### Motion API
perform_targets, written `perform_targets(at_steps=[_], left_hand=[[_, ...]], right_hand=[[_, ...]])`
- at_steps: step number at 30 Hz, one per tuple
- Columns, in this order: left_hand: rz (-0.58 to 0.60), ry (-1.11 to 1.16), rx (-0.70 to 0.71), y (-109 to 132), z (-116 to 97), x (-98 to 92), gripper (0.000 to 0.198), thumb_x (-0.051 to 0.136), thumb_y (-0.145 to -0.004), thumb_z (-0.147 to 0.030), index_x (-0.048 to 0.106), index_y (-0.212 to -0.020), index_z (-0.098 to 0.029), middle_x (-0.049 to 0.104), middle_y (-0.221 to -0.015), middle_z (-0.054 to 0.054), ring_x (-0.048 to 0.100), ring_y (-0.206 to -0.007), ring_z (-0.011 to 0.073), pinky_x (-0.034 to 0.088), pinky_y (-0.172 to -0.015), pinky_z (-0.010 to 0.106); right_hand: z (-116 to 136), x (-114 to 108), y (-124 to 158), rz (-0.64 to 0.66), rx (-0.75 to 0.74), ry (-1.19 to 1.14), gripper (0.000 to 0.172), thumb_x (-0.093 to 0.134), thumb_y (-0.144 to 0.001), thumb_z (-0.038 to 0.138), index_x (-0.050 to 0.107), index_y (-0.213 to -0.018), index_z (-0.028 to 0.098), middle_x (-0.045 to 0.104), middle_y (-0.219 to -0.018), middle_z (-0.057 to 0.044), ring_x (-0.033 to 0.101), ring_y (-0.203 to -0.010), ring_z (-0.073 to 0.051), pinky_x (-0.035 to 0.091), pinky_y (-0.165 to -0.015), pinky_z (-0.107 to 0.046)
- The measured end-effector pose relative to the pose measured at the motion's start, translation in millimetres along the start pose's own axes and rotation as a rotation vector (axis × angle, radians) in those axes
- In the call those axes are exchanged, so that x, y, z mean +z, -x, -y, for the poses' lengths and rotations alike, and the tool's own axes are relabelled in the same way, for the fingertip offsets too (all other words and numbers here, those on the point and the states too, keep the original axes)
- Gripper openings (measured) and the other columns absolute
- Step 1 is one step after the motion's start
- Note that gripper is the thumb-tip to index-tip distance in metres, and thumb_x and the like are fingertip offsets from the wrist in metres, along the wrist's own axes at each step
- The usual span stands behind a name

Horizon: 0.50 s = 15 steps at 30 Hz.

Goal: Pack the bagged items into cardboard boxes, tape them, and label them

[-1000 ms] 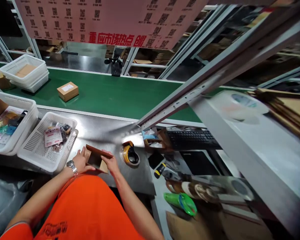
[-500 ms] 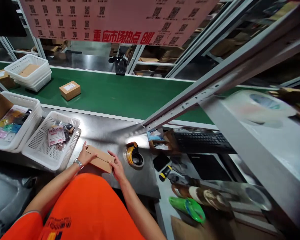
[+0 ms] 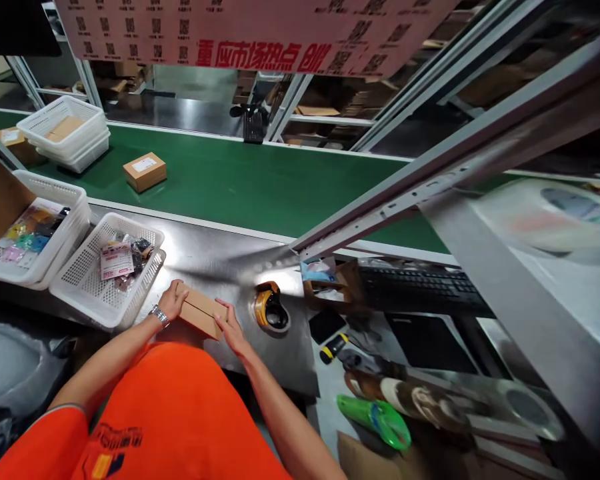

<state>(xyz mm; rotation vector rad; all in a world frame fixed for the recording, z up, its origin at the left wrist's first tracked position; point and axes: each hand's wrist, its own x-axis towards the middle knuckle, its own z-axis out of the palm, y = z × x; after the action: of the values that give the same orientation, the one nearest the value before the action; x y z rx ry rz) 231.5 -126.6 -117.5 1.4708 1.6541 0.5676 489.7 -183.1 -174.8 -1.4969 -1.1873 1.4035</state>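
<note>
Cardboard box [image 3: 200,313], open-topped a second ago, is now folded shut and held at both ends by left hand [image 3: 171,302] and right hand [image 3: 233,329], so closing looks done.

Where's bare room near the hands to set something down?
Free: steel bench between white basket, green belt, yellow-and-black item and the carton held by left hand and right hand; the belt between labelled box and slanted post. Crowded: side table, with keyboard, green container.
</note>
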Motion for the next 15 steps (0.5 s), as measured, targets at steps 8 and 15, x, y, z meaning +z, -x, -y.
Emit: perform_targets(at_steps=[8, 15], left_hand=[[0.026, -0.045, 0.04, -3.3, -2.9, -3.0, 0.034, 0.053, -0.111, -0.034, 0.073, -0.135, -0.02, 0.082, -0.103, 0.01, 0.077, -0.099, 0.0281, 0.058, -0.098, 0.039], [0.164, 0.003, 0.151, -7.5, -7.3, -7.0, 0.032, 0.055, -0.108, -0.044, 0.079, -0.116, -0.024, 0.078, -0.093, 0.007, 0.072, -0.089, 0.0261, 0.057, -0.093, 0.036]], right_hand=[[-11.8, -75.4, -15.7, -0.567, 0.186, 0.602, 0.102, 0.068, -0.09, 0.051, 0.039, -0.171, -0.005, 0.058, -0.16, -0.046, 0.052, -0.158, -0.055, 0.036, -0.131, -0.072], [4.8, -92.8, -25.1, -0.551, 0.157, 0.351, 0.094, 0.081, -0.08, 0.054, 0.061, -0.161, 0.009, 0.081, -0.119, -0.028, 0.078, -0.123, -0.051, 0.056, -0.109, -0.071]])
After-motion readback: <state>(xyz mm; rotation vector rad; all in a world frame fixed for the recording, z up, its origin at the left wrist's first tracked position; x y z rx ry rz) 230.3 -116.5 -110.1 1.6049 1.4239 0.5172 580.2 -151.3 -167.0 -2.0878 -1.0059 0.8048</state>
